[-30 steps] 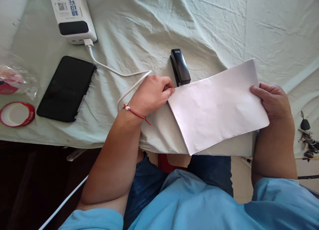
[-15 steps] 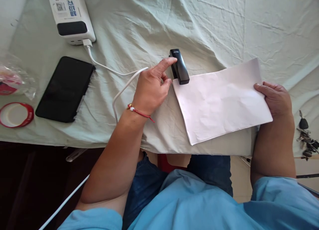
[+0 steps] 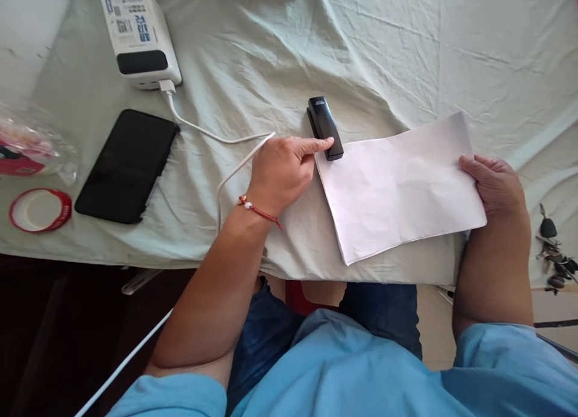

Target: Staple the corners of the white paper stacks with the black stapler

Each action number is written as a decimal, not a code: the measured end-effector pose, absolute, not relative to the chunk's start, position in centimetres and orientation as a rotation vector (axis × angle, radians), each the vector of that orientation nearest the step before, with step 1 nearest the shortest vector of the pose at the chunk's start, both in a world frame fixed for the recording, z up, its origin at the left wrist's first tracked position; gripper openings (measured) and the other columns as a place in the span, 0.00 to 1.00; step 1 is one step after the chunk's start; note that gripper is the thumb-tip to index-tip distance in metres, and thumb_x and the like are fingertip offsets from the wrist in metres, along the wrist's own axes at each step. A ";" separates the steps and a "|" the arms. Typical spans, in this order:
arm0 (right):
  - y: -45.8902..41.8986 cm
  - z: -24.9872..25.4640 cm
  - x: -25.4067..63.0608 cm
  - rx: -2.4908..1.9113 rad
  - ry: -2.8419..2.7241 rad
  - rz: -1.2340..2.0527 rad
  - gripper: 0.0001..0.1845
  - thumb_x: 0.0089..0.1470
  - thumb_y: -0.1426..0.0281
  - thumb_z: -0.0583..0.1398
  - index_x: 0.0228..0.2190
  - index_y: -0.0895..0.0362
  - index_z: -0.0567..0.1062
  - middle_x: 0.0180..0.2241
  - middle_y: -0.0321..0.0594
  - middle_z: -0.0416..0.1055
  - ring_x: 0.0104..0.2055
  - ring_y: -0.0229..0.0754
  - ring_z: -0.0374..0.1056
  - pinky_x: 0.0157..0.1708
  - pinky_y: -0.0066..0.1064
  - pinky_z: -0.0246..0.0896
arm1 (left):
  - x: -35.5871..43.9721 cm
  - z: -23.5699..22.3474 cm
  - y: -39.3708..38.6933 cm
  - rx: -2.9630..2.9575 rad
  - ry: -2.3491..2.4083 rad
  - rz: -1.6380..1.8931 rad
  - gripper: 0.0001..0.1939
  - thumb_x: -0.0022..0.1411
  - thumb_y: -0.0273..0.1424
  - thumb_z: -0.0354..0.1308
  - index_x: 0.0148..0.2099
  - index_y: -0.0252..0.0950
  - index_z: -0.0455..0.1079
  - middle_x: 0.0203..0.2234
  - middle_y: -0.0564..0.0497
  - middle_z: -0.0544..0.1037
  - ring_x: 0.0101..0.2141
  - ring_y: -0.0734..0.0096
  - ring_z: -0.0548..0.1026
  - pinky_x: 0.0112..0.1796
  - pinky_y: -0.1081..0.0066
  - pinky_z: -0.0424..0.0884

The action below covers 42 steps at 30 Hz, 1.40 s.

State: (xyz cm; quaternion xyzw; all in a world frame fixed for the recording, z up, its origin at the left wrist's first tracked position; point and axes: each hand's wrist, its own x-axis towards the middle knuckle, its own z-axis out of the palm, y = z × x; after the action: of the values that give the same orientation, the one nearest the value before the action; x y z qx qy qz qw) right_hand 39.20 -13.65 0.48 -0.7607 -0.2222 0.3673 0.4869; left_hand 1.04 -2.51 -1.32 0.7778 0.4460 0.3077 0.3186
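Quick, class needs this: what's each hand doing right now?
Left hand: index finger on the long black stapler, not gripping it.
Right hand: closed on the white rectangular paper sheets.

A single head-worn camera looks from above the person's own chest, facing forward and steeply down onto the cloth-covered table (image 3: pixel 388 61). The black stapler (image 3: pixel 326 128) sits a little above and right of the middle of the view. It is seen mostly from on top, near enough for its shape to be clear. Below the stapler, towards the wearer, the view takes in the table's near edge, the jeans (image 3: pixel 379 314) and the blue shirt (image 3: pixel 352 369) along the bottom. The view is wide: left of the stapler it reaches past the phone (image 3: pixel 127 166) to a roll of tape (image 3: pixel 40 210), and right of it to a bunch of keys (image 3: pixel 557 260). Beyond the stapler, cloth runs to the top edge.
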 end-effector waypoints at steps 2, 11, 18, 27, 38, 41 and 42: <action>-13.8 0.7 38.9 -1.890 -0.560 0.924 0.34 0.19 0.52 0.86 0.30 0.56 0.89 0.25 0.39 0.82 0.20 0.38 0.72 0.17 0.26 0.72 | 1.3 -1.4 -2.7 1.998 1.157 0.887 0.19 0.72 0.27 0.57 0.55 0.44 0.88 0.43 0.51 0.91 0.42 0.60 0.86 0.48 0.63 0.80; -14.0 0.8 38.0 -1.928 -0.606 0.994 0.36 0.22 0.53 0.86 0.37 0.54 0.91 0.30 0.38 0.86 0.23 0.37 0.75 0.20 0.24 0.74 | 1.9 -2.2 -2.3 2.053 1.090 0.733 0.21 0.70 0.38 0.67 0.63 0.51 0.82 0.34 0.51 0.79 0.42 0.60 0.80 0.46 0.64 0.74; -14.0 0.6 37.9 -1.915 -0.632 0.970 0.36 0.23 0.52 0.86 0.37 0.55 0.91 0.30 0.40 0.85 0.23 0.36 0.74 0.19 0.23 0.72 | 1.3 -2.7 -0.9 2.099 1.181 0.834 0.18 0.73 0.36 0.61 0.61 0.50 0.82 0.45 0.45 0.81 0.54 0.50 0.77 0.57 0.53 0.75; -13.9 0.4 37.5 -1.801 -0.714 0.945 0.26 0.33 0.55 0.85 0.35 0.52 0.91 0.29 0.37 0.84 0.25 0.34 0.73 0.22 0.22 0.71 | 0.6 -3.5 0.4 2.012 1.276 0.928 0.26 0.71 0.48 0.66 0.67 0.53 0.71 0.45 0.49 0.84 0.53 0.50 0.80 0.59 0.49 0.73; -14.5 0.4 37.4 -1.692 -0.780 0.832 0.19 0.39 0.59 0.83 0.35 0.50 0.91 0.33 0.37 0.86 0.27 0.38 0.76 0.26 0.29 0.73 | 0.8 -1.4 -3.0 1.836 1.306 0.773 0.26 0.64 0.32 0.69 0.61 0.46 0.67 0.49 0.48 0.82 0.39 0.61 0.81 0.47 0.58 0.80; -14.3 0.2 37.4 -1.643 -0.781 0.762 0.21 0.36 0.59 0.83 0.35 0.51 0.91 0.35 0.38 0.87 0.29 0.42 0.79 0.31 0.36 0.79 | 0.9 -1.5 -3.6 1.773 1.326 0.757 0.20 0.63 0.31 0.68 0.56 0.42 0.69 0.40 0.51 0.82 0.34 0.67 0.78 0.43 0.62 0.78; -14.2 0.1 37.4 -1.629 -0.778 0.749 0.22 0.35 0.59 0.83 0.35 0.51 0.91 0.35 0.39 0.87 0.30 0.45 0.80 0.34 0.40 0.81 | 0.9 -1.4 -3.7 1.752 1.313 0.736 0.19 0.62 0.31 0.68 0.53 0.41 0.71 0.38 0.51 0.81 0.33 0.67 0.77 0.42 0.63 0.77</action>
State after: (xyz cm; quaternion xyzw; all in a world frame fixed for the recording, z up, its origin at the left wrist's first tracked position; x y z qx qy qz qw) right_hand 37.45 -14.21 0.10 -0.6909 -0.3299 0.3175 0.5594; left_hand 0.92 -3.70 -1.42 0.6938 0.5201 0.2914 0.4039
